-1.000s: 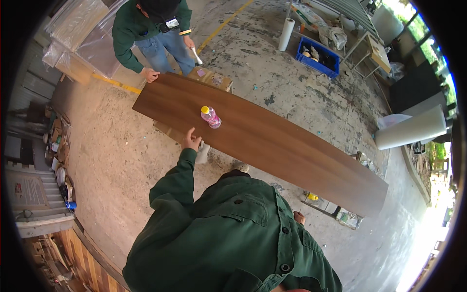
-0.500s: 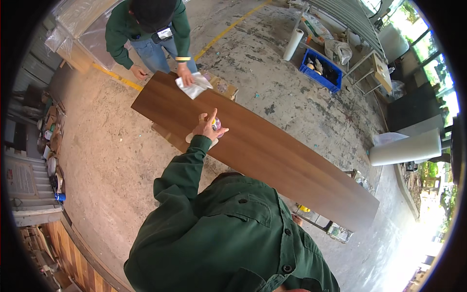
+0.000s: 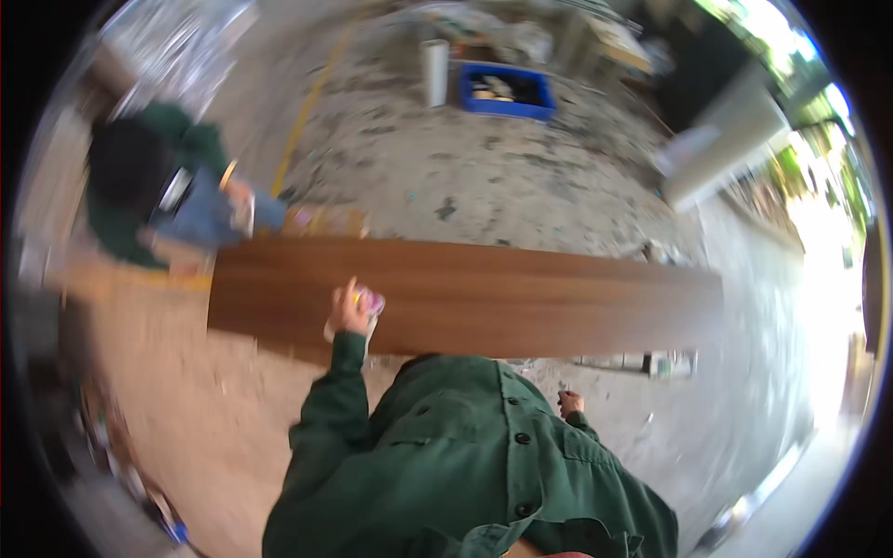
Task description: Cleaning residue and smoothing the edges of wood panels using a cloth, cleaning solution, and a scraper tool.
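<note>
A long brown wooden board (image 3: pixel 521 298) lies in front of me, raised off the floor. Over its left part, my left hand (image 3: pixel 350 312) is closed around a small pink-and-yellow container (image 3: pixel 369 301), whose exact kind is blurred. Something white, like a cloth (image 3: pixel 330 329), shows beneath that hand. My right hand (image 3: pixel 571 404) hangs low beside my body, on the near side of the board. Its fingers are curled, and a small dark bit shows at them that I cannot make out.
A co-worker (image 3: pixel 153 186) in a green shirt bends at the board's left end, holding a white cloth (image 3: pixel 244 214). Beyond the board stand a blue crate (image 3: pixel 508 91) and a white roll (image 3: pixel 434 73). A larger white roll (image 3: pixel 726 149) lies far right. Metal supports (image 3: pixel 665 364) show under the board.
My view has turned to the right, so the board now runs nearly level across it. The co-worker's hand and cloth have gone from the board's top to its far left edge. My right hand has come into sight.
</note>
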A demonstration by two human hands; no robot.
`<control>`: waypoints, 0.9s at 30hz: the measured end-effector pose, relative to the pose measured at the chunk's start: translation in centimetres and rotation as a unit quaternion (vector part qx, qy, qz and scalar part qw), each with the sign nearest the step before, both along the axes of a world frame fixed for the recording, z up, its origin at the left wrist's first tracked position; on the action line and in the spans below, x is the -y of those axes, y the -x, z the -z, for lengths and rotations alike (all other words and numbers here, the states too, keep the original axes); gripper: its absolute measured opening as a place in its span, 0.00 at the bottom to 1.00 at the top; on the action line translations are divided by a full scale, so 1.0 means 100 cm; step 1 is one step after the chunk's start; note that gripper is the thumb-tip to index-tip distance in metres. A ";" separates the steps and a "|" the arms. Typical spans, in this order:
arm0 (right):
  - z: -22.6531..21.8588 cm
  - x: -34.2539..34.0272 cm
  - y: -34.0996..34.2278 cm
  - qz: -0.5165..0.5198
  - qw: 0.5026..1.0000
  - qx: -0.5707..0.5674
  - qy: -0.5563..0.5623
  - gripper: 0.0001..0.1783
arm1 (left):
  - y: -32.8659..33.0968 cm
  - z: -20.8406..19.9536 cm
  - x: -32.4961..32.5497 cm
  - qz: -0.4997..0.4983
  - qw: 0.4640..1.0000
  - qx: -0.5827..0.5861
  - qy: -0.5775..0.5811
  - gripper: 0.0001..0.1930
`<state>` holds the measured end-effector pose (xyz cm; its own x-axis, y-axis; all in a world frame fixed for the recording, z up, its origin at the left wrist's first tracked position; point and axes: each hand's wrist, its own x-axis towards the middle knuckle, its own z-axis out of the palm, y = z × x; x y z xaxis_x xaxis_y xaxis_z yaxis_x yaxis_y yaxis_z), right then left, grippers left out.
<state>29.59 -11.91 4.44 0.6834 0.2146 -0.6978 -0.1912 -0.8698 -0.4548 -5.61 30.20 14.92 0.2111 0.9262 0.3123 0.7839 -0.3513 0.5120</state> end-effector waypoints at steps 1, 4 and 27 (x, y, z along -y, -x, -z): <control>0.011 0.006 0.002 0.010 1.000 0.001 0.001 0.14 | -0.007 -0.005 0.000 0.007 1.000 -0.007 -0.009 0.21; 0.024 0.015 0.014 0.029 0.999 0.041 -0.011 0.14 | -0.042 -0.022 0.002 0.081 0.997 0.008 -0.001 0.20; -0.051 0.286 -0.041 0.477 0.840 0.034 -0.256 0.12 | -0.422 -0.075 0.403 0.732 0.669 0.054 0.115 0.16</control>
<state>33.64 -40.52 9.49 0.7497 -0.1935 -0.6328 -0.6481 -0.0218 -0.7612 36.64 -10.07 22.38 0.9326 -0.2234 0.2836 -0.3608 -0.6053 0.7096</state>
